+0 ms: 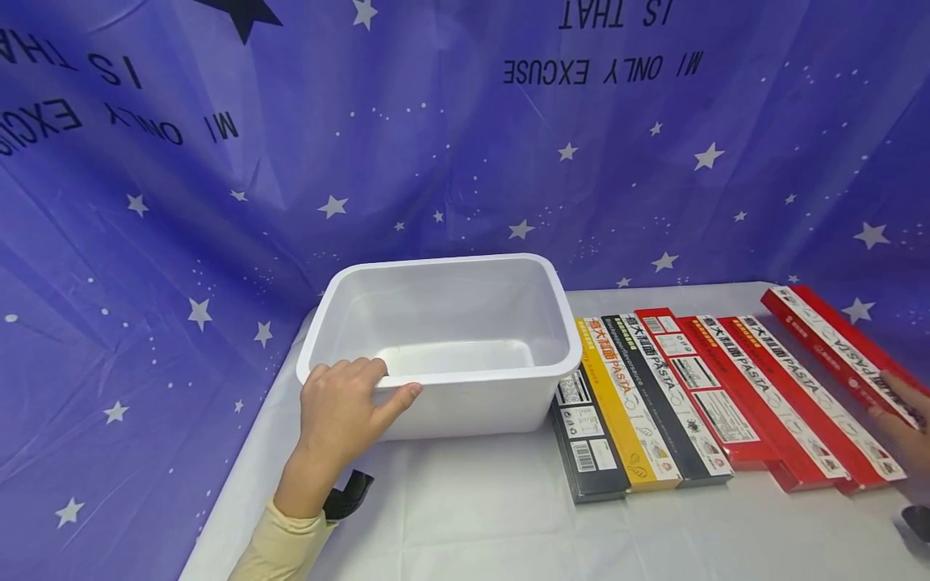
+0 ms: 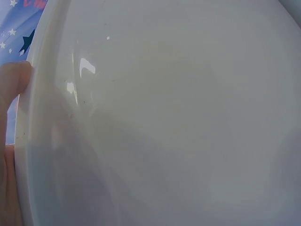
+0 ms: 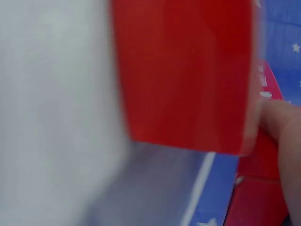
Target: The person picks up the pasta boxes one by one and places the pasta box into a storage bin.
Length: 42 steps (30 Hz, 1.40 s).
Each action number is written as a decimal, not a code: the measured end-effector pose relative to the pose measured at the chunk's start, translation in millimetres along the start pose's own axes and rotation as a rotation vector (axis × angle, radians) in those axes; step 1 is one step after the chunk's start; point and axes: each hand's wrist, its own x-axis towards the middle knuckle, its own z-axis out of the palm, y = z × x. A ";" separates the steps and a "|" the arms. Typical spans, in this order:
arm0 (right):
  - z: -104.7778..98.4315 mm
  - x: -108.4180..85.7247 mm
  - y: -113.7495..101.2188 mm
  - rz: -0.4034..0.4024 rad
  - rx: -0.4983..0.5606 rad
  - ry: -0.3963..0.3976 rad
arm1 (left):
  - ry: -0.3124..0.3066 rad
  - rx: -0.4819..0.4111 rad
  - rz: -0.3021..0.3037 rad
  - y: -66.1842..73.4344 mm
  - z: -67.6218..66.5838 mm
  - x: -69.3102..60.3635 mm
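A white plastic bin (image 1: 465, 407) stands on the table. My left hand (image 1: 341, 407) grips its near rim, fingers over the edge and thumb along the outside. In the left wrist view the bin wall (image 2: 164, 117) takes up most of the picture, with part of that hand (image 2: 11, 89) at the left. At the far right of the head view my right hand (image 1: 904, 415) holds a red pasta box (image 1: 846, 347), cut off by the frame edge. The blurred red box (image 3: 186, 75) fills the middle of the right wrist view, with fingers (image 3: 287, 127) beside it.
Right of the bin lies a row of pasta boxes: a dark one (image 1: 592, 444), a yellow one (image 1: 628, 403), a black one (image 1: 676, 403) and several red ones (image 1: 773, 403). A purple star-patterned cloth (image 1: 450, 161) hangs behind the white-covered table (image 1: 494, 516).
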 end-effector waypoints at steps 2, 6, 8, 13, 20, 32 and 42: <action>-6.0 5.0 -8.6 -0.075 -0.049 0.049 | -0.002 -0.001 0.001 -0.4 0.3 0.0; -15.2 17.9 -29.7 -0.274 -0.083 0.176 | 0.001 -0.001 0.003 -1.4 0.6 -0.2; -20.0 23.1 -40.8 -0.351 -0.065 0.224 | 0.002 -0.003 0.004 -1.5 0.6 -0.3; -31.1 32.4 -68.1 -0.510 -0.093 0.203 | -0.001 -0.006 0.002 -0.4 0.6 -0.7; -39.8 30.0 -122.4 -0.413 -0.235 -0.037 | -0.010 -0.005 -0.003 0.1 0.9 -1.3; -46.8 39.1 -203.7 -0.497 -0.298 -0.156 | 0.025 0.003 0.004 0.1 1.5 -1.2; -48.9 43.3 -261.9 -0.679 -0.269 -0.180 | 0.026 0.008 0.005 0.7 0.9 -0.8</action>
